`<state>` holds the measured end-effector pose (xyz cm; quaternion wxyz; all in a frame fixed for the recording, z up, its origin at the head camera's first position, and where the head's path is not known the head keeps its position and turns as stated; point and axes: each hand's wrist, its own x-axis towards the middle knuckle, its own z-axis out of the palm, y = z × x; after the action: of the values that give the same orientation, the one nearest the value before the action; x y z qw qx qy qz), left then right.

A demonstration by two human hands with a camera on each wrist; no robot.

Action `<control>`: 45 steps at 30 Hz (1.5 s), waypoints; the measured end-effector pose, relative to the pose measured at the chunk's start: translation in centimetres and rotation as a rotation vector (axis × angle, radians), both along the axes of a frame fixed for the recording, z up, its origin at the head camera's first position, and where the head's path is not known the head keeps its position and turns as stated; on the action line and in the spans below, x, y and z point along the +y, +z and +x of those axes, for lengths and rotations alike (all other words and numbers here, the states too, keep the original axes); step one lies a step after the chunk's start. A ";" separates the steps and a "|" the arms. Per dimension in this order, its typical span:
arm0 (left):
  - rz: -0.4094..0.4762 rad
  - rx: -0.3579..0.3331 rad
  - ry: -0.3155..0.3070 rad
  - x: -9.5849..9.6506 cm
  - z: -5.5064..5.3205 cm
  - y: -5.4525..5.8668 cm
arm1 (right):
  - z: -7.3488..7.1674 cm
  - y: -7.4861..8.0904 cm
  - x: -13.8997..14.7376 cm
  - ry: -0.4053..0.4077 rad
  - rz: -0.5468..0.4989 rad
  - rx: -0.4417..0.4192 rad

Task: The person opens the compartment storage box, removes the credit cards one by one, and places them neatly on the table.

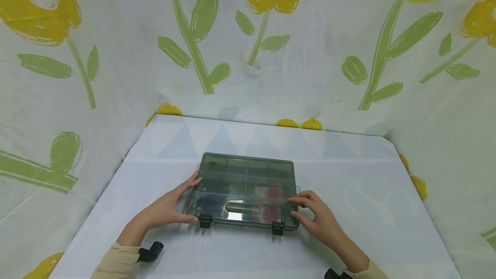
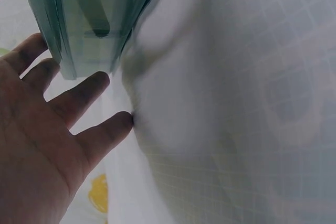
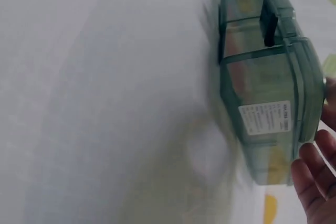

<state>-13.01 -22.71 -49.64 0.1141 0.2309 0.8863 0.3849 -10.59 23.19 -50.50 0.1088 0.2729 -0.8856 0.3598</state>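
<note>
A dark translucent green plastic storage box [image 1: 226, 184] with a closed lid lies flat on the table. Its see-through lid shows inner dividers and some red items [image 1: 273, 214] in the right front part. Two black latches [image 1: 205, 222] sit along the front edge. At the box's left side is my left hand [image 1: 164, 210], fingers spread, thumb by the front corner and forefinger at the side edge. My right hand [image 1: 319, 218] has its fingertips on the lid's right edge. A white printed label [image 3: 265, 118] shows on the box's end wall in the right wrist view.
The white table [image 1: 360, 244] has pale blue triangles along its back. Behind and beside it hangs a white cloth [image 1: 306, 72] with yellow flowers and green leaves. A black wrist mount [image 1: 151, 252] projects from the left sleeve.
</note>
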 end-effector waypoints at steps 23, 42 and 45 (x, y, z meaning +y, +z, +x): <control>-0.033 0.017 0.010 -0.1 0.4 -0.1 | 0.3 -0.1 1.9 0.077 0.148 -0.079; -0.058 0.037 0.060 -0.3 0.2 -0.1 | 0.1 -0.3 2.2 0.054 0.129 -0.217; -0.056 0.039 0.064 -0.3 0.2 -0.3 | 0.1 -0.3 2.3 0.057 0.128 -0.188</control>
<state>-12.79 -23.06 -49.91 0.0909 0.2065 0.9057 0.3590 -10.53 25.45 -50.85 -0.0028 0.2694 -0.9048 0.3298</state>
